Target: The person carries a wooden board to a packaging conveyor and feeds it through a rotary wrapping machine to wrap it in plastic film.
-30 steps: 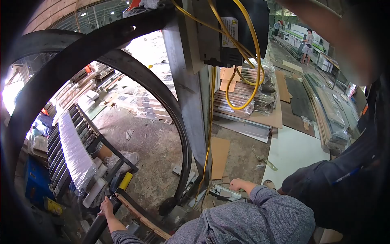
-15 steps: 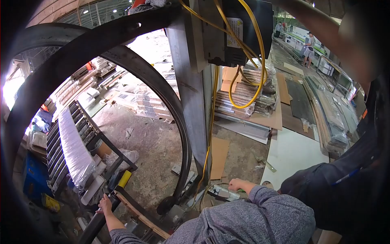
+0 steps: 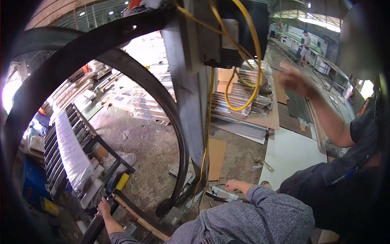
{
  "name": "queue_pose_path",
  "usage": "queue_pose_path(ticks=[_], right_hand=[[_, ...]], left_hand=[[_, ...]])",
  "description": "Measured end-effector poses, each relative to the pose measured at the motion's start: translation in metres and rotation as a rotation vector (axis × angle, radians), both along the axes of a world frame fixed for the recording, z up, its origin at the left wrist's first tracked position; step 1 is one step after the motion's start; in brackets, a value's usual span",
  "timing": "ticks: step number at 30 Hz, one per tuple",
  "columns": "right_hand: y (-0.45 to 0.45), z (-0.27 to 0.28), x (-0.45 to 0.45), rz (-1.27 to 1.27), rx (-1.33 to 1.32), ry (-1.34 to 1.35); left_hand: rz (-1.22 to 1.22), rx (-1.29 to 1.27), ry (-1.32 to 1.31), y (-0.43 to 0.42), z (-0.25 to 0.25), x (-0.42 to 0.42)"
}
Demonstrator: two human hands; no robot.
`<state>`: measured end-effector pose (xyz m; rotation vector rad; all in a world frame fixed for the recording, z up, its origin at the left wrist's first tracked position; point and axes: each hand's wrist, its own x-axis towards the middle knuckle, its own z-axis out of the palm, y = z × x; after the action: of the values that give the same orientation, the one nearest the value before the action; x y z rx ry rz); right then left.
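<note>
My left hand (image 3: 104, 207) is at the lower left, its fingers curled at the dark tube (image 3: 94, 230); what they hold is too small to make out. A yellow part (image 3: 122, 181) lies just beyond it, near a wooden strip (image 3: 140, 218). My right hand (image 3: 233, 185) is closed above an open grey box (image 3: 221, 194) on the floor side of the steel post (image 3: 187, 101); anything inside its fingers is hidden. The large black ring (image 3: 176, 122) stands between my left hand and the post.
A yellow cable (image 3: 257, 53) hangs from a black unit (image 3: 243, 32). Close at right, a co-worker's raised arm (image 3: 329, 116) reaches inward. A wrapped white piece (image 3: 73, 150) lies on a roller rack (image 3: 91, 132). Wrapped bundles (image 3: 260, 91) lie behind the post.
The co-worker's blurred arm has come down from the upper right and now extends over the boards. The view has shifted slightly. My hands stay in nearly the same places.
</note>
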<state>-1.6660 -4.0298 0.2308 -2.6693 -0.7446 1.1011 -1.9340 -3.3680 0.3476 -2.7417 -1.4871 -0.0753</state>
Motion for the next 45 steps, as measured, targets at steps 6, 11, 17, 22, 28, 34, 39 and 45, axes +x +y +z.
queue_pose_path(ticks=[6,11,17,22,28,34,39,45], right_hand=[[0.005,0.012,-0.004,0.054,0.031,-0.013],[0.003,0.001,-0.009,0.022,0.051,-0.036],[0.004,-0.001,-0.010,0.003,0.011,-0.043],[0.004,-0.009,-0.008,-0.022,0.038,-0.030],[0.006,0.000,-0.009,-0.050,0.022,0.004],[0.006,0.013,-0.013,-0.091,0.028,0.028],[0.006,-0.017,-0.005,-0.105,0.039,0.015],[0.004,-0.020,-0.007,-0.110,0.052,-0.023]], left_hand=[[-0.006,-0.058,-0.110,0.024,-0.022,-0.001],[0.193,-0.086,-0.162,0.002,-0.002,0.005],[0.156,-0.194,-0.112,0.010,0.002,0.005],[0.173,-0.283,-0.112,-0.020,0.034,0.007],[0.175,-0.284,-0.112,-0.036,0.042,0.019],[0.185,-0.210,-0.127,-0.058,0.034,0.041],[0.171,-0.190,-0.144,-0.070,0.033,0.054],[0.161,-0.187,-0.148,-0.078,0.031,0.062]])
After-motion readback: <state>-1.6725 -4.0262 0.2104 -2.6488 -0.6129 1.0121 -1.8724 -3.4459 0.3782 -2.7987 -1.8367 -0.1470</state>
